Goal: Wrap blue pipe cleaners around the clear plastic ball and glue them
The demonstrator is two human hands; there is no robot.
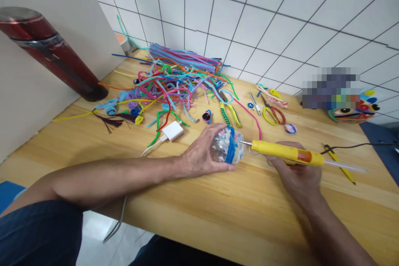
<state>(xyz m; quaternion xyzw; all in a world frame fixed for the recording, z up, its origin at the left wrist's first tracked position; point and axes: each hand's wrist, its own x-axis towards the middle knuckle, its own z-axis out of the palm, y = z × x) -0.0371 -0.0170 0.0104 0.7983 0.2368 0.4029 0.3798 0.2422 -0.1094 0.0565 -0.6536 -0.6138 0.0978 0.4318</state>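
Note:
My left hand (204,149) is closed around a clear, rounded plastic container (222,145) filled with coloured bits, a blue band running round it. In my right hand (296,170) is a yellow hot glue gun (280,150), with a clear glue stick (346,166) sticking out of its back end. The gun's metal nozzle meets the near right side of the container, or comes very close to it; I cannot tell whether they touch. My right fingers wrap the gun from below and are partly hidden behind it.
Tangled pipe cleaners (174,87) cover the back left. Pliers (229,110), scissors (274,112), a white charger (173,131) with a cable and a yellow craft knife (341,166) lie around my hands. A red thermos (52,54) stands far left; a colourful figure (352,110) sits at right.

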